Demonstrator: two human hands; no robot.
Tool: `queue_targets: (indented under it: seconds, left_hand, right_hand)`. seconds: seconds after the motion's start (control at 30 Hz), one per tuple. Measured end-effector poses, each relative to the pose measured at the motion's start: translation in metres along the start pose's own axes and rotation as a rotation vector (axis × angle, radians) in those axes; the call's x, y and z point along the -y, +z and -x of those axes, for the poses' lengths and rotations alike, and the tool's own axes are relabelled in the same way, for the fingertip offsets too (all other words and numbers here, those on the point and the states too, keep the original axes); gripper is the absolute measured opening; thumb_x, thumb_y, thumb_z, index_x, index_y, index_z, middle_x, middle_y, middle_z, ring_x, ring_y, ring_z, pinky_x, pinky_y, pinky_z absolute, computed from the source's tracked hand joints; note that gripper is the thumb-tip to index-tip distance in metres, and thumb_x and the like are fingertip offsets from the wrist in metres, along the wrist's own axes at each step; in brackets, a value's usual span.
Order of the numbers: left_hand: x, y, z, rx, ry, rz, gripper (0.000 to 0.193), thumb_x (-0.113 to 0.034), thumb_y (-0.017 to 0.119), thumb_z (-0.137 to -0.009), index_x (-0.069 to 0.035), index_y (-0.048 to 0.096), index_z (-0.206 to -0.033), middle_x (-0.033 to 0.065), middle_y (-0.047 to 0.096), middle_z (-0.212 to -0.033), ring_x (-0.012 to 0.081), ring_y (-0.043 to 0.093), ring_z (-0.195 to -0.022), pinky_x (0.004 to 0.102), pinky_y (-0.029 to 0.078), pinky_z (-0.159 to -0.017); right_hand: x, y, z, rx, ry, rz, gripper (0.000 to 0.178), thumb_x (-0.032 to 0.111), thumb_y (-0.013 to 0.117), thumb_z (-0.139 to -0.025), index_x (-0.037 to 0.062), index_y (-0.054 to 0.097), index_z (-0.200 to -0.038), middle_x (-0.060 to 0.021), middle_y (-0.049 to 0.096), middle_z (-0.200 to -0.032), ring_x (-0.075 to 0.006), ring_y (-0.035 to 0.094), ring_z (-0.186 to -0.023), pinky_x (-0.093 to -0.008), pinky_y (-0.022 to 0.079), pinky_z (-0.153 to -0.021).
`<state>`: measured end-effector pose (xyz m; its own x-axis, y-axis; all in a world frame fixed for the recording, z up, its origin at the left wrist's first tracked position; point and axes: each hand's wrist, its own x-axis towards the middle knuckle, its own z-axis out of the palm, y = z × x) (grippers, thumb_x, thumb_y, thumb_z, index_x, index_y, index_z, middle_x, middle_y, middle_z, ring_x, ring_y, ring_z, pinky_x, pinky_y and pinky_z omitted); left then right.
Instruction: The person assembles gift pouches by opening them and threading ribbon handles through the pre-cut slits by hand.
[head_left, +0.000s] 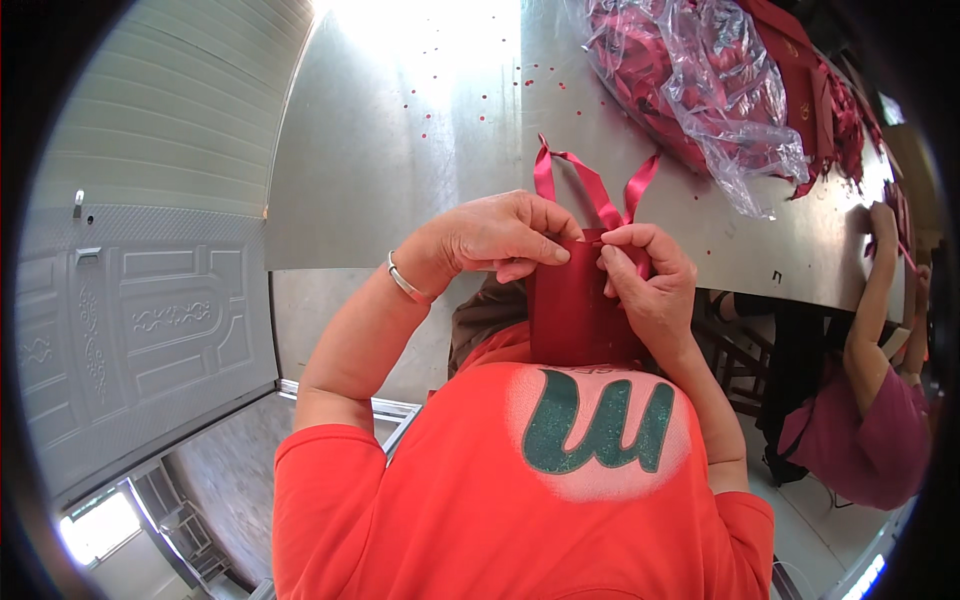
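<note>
A dark red paper gift bag [577, 318] rests upright against my body at the table's near edge. Pinkish-red satin ribbon [590, 180] rises in loops from its top edge and lies over the metal table. My left hand [512, 235] pinches the top edge of the bag on its left side, thumb and fingers together. On the right side of that edge, my right hand [648, 272] is closed, thumb against forefinger, close to where the ribbon meets the bag. Whether ribbon lies between these fingertips is too small to tell.
A clear plastic bag [700, 80] full of red ribbon lies on the metal table [370, 170] at the far right, beside more red bags [795, 90]. Small red paper dots are scattered across the tabletop. A person in a purple top [860, 440] works at the right.
</note>
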<state>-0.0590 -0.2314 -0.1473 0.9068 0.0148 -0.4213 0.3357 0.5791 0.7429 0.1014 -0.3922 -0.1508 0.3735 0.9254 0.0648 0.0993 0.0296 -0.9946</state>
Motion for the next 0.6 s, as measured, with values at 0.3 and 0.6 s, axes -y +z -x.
queue_targets:
  seconds: [0.3,0.6]
  left_hand:
    - [-0.005,0.017,-0.003,-0.193,-0.048,-0.298,0.022,-0.002,0.066,-0.087,0.004,0.067,-0.108,0.0006,0.063,-0.070,0.0029,0.043,-0.041,0.0190,0.032,-0.037]
    - [-0.004,0.005,-0.001,-0.013,-0.026,-0.105,0.017,-0.002,0.062,-0.090,0.005,0.065,-0.104,0.0011,0.061,-0.069,0.0036,0.044,-0.042,0.0188,0.034,-0.040]
  right_hand:
    - [0.002,-0.003,0.006,0.006,-0.121,0.146,0.010,-0.001,0.067,-0.086,0.0007,0.066,-0.096,-0.0006,0.064,-0.072,-0.0042,0.058,-0.059,-0.0186,0.046,-0.053]
    - [0.004,-0.001,0.007,-0.047,-0.234,0.267,0.006,-0.002,0.067,-0.084,0.0011,0.066,-0.090,0.0007,0.062,-0.067,-0.0042,0.055,-0.055,-0.0199,0.042,-0.050]
